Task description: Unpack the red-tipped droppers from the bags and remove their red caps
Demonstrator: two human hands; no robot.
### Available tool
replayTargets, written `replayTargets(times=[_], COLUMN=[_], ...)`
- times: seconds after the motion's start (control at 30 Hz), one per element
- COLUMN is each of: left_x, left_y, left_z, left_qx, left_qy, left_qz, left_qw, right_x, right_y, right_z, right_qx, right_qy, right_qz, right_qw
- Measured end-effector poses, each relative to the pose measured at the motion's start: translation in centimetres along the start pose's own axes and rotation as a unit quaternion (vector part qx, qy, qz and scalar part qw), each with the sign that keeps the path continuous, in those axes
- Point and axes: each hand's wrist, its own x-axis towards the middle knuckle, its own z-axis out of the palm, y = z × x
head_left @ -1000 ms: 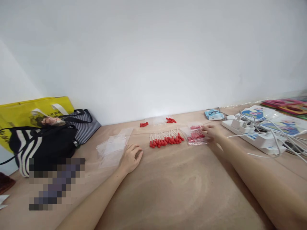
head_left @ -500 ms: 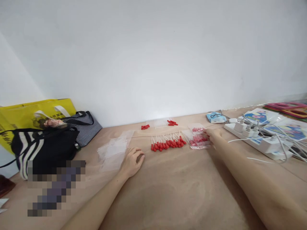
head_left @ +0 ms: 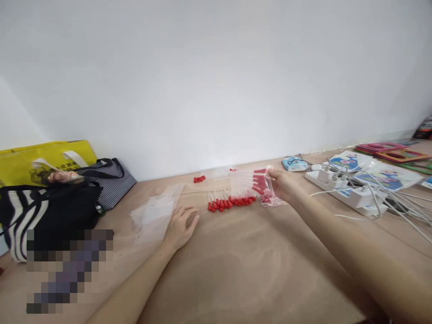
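Observation:
My right hand (head_left: 280, 183) pinches the right edge of a clear plastic bag (head_left: 243, 184), raised above the table. Inside the bag is a fan of red-tipped white sticks. Below that hand, another clear bag with red pieces (head_left: 272, 201) lies flat. A row of loose red-tipped white sticks (head_left: 218, 204) lies in the middle, heads towards me, partly covered by the raised bag. My left hand (head_left: 181, 227) rests palm down with its thumb apart, holding nothing. It lies by the right edge of a pile of flat clear bags (head_left: 154, 212).
A small red bunch (head_left: 199, 179) lies near the wall beside a flat clear bag (head_left: 211, 173). On the right are a white power strip (head_left: 344, 191) with cables, a blue packet (head_left: 294, 164) and colourful sheets (head_left: 388, 175). A black bag (head_left: 67, 207) and yellow bag (head_left: 20, 157) stand left.
My right hand has lifted a bag of red-tipped sticks off the others and moved it left over the row. My left hand stays by the clear bags. The view has shifted slightly.

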Motion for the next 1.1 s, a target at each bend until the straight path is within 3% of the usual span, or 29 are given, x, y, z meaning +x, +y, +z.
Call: replayTargets(times=[0.07,0.2,0.37,0.53,0.67,0.83,1.0,1.1], left_x=[0.2,0.4,0.3,-0.5,-0.9,-0.5,0.5,1.3], left_y=[0.4,1.3,3.3,5.8,6.5,6.4,6.6,6.8], left_z=[0.0,-0.1,-0.3,-0.3,-0.6,-0.7,0.1,0.9], left_qx=[-0.023,-0.083,-0.146,-0.184,-0.169,-0.167,-0.193,-0.187], left_qy=[0.017,0.012,-0.013,-0.148,-0.192,-0.202,-0.18,-0.155], left_qz=[-0.026,-0.077,-0.083,0.008,0.034,0.043,0.049,0.089], left_qw=[0.999,0.993,0.986,0.972,0.966,0.964,0.963,0.966], right_x=[-2.6,-6.9,-8.7,-8.4,-7.9,-8.1,-8.5,-8.6], right_y=[1.4,4.3,5.8,5.3,4.2,3.8,4.5,5.0], right_z=[1.9,5.4,7.6,6.8,4.7,3.7,4.6,5.0], right_qx=[0.031,0.048,0.063,0.055,0.027,0.001,-0.023,-0.028], right_qy=[-0.05,-0.109,-0.147,-0.187,-0.23,-0.292,-0.244,-0.222], right_qz=[0.077,0.168,0.232,0.273,0.302,0.321,0.296,0.276], right_qw=[0.995,0.979,0.959,0.942,0.925,0.901,0.923,0.935])
